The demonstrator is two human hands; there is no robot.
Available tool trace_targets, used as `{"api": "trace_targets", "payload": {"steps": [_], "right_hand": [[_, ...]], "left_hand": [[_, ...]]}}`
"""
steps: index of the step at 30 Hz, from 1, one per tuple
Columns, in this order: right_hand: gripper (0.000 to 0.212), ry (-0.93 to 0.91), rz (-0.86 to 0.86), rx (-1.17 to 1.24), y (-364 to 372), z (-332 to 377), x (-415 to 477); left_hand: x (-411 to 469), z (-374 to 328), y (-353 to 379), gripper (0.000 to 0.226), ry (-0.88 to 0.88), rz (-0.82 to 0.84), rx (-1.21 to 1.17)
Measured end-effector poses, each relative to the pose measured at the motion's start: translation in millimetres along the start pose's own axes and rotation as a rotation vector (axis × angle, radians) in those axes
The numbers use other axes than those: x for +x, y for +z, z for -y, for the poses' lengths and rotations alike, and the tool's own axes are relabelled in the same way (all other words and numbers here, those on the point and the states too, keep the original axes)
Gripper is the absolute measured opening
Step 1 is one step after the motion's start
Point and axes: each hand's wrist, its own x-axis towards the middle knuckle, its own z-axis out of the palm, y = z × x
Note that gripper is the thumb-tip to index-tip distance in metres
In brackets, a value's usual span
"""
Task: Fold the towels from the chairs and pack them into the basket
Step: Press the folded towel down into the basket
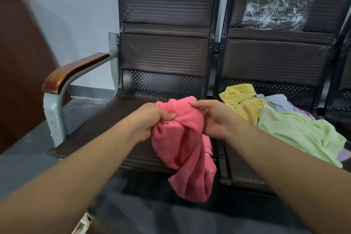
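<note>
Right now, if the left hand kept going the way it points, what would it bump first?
The left hand would first meet the pink towel it grips; behind that probably the right hand, though depth is unclear.

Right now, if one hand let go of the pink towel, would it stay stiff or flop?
Probably flop: the pink towel droops in soft folds below where it's held. Likely light, since it bunches small at the top. Probably not slippery; it looks fuzzy.
</note>
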Motion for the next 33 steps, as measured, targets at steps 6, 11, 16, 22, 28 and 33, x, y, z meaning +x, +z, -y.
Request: {"api": "trace_targets", "payload": {"steps": [6,11,16,22,28,33], "right_hand": [[0.014,-0.121,-0.008,0.201,-7,7,-1],[0.029,-0.287,-0.151,0.287,-16,11,0],[0.008,-0.057,-0.157,-0.072,-35,23,-9],[0.046,0.203,-0.252,-0.718,-34,-36,21],[0.045,0.19,-0.344,-0.865,-33,-75,43],[0.045,0.131,-0.316,-1.022,-28,-83,53]], "left_hand": [[-2,-9,-13,0.025,-0.155,0.184,-0.16],[10,-10,-33,0.015,0.102,-0.255,-0.399],[7,-5,-64,0.019,0.215,-0.318,-0.299],[7,2,-58,0.018,0.102,-0.193,0.066],[7,28,-73,0.014,-0.108,-0.21,0.355],[13,40,-79,0.017,-0.155,-0.196,0.396]]}}
